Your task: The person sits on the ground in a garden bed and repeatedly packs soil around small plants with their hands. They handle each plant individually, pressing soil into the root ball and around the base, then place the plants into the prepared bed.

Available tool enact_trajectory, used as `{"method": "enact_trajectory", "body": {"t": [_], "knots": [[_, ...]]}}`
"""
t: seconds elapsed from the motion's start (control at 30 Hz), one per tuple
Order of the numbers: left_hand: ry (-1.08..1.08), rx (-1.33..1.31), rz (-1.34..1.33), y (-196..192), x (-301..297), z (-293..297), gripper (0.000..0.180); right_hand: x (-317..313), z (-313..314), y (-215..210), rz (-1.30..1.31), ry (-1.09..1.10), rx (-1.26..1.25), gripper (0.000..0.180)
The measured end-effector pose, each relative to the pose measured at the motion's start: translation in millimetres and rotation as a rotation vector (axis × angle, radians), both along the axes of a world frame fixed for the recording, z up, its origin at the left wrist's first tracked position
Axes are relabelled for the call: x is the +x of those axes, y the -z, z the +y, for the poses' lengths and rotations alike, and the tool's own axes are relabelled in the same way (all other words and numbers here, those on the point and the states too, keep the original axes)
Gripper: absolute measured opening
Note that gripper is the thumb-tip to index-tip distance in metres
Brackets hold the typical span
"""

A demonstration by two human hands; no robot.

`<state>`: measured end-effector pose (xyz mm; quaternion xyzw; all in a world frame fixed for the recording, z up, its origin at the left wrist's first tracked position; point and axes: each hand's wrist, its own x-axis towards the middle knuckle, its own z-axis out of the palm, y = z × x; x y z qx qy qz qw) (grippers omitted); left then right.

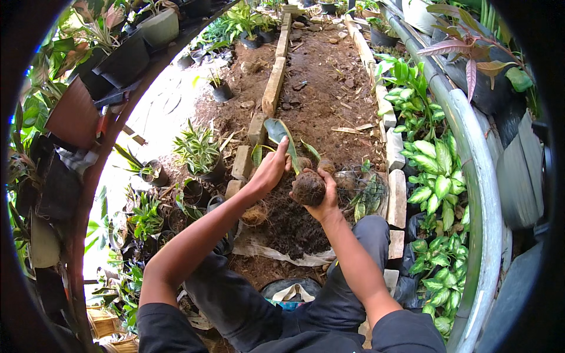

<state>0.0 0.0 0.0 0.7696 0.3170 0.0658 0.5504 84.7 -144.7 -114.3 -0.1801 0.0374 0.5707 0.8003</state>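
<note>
My right hand (327, 200) cups a round brown root ball (308, 188), with soil and fibre on its surface. A broad green leaf (275, 130) with a pale yellowish edge rises from the plant above the ball. My left hand (273, 169) is closed at this leaf, one finger stretched up along it and the others curled. Behind my hands lie more round fibrous balls (326, 166), partly hidden. Another fibrous ball (255, 213) rests left of the dark loose soil (300, 226), which is heaped on a pale sheet (282, 254) between my knees.
Brick edging (272, 88) separates the bare earth beds ahead. A second brick row (397, 200) runs along the right, beside leafy variegated plants (432, 162) and a metal pipe (479, 188). Potted plants (200, 150) stand at left below a shelf of pots (73, 112). A dark tub (288, 288) sits between my legs.
</note>
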Motion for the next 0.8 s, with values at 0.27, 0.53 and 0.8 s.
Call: {"method": "enact_trajectory", "body": {"t": [0.27, 0.53, 0.8], "knots": [[-0.095, -0.109, -0.125, -3, 0, 10, 0.072, -21, 13, -8, 0.013, 0.025, -0.145, 0.039], [-0.089, -0.016, -0.194, 21, 1, 12, 0.075, -30, 24, 0, -0.077, -0.055, -0.107, 0.04], [0.012, 0.163, -0.303, 27, -1, -13, 0.068, -35, 28, -7, -0.051, 0.005, -0.075, 0.039]]}}
